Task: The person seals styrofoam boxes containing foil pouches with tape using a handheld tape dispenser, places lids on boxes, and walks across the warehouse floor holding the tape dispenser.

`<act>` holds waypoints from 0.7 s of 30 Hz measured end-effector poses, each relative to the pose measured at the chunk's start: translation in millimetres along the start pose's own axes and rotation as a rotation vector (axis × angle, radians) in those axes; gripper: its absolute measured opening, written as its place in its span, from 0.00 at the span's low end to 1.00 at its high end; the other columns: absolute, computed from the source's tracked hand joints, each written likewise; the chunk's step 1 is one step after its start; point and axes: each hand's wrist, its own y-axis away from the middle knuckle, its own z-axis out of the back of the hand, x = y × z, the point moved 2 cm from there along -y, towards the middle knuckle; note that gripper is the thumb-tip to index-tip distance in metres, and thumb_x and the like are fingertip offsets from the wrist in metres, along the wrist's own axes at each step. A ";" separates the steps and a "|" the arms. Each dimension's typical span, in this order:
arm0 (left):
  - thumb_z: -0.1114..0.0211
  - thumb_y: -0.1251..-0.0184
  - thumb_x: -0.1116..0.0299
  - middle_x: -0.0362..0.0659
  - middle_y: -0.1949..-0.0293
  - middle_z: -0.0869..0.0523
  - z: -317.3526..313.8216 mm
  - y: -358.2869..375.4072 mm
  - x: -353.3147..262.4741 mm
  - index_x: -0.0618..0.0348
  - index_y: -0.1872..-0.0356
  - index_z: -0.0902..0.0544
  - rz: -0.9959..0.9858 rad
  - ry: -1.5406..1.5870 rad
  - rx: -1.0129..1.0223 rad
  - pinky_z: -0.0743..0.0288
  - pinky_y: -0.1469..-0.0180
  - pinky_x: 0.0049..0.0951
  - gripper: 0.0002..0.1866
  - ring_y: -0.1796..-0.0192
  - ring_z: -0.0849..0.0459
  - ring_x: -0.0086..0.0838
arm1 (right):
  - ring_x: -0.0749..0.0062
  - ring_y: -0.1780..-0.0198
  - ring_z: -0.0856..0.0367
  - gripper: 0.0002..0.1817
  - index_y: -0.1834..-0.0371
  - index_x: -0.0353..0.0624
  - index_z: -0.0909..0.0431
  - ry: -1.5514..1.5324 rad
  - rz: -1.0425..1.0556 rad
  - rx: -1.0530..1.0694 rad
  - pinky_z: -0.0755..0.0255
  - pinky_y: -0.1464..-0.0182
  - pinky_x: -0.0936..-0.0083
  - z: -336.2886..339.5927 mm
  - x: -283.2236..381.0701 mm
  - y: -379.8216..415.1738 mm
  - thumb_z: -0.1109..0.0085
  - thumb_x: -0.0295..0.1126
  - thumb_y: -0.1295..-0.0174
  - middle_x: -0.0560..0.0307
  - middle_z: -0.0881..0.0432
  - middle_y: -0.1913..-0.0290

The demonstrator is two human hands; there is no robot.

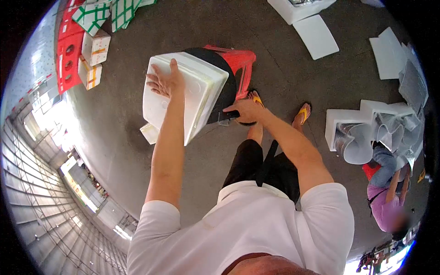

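White foam box (pixel 197 87): likely light, stiff, dentable; hold opposite sides. Your left hand (pixel 168 81) is over it, fingers apart; right hand (pixel 247 111) curls round black tool (pixel 230 115).

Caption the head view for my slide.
Open left hand over a white foam box; right hand beside it, near a red stool.

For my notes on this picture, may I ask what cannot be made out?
Head view:
Black item: partly covered by right hand.
White box, inside: hidden by its walls.
Red stool: partly hidden by black surface.
Far foam box: cut by top edge.
Co-worker's head: blurred.
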 end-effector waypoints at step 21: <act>0.46 0.44 0.27 0.60 0.39 0.26 37.0 -102.6 132.2 0.68 0.40 0.29 0.140 0.200 0.566 0.35 0.36 0.42 0.49 0.35 0.28 0.49 | 0.64 0.48 0.20 0.16 0.48 0.41 0.24 -2.200 -0.067 -0.920 0.25 0.43 0.66 101.9 57.3 -64.7 0.51 0.40 0.30 0.55 0.19 0.49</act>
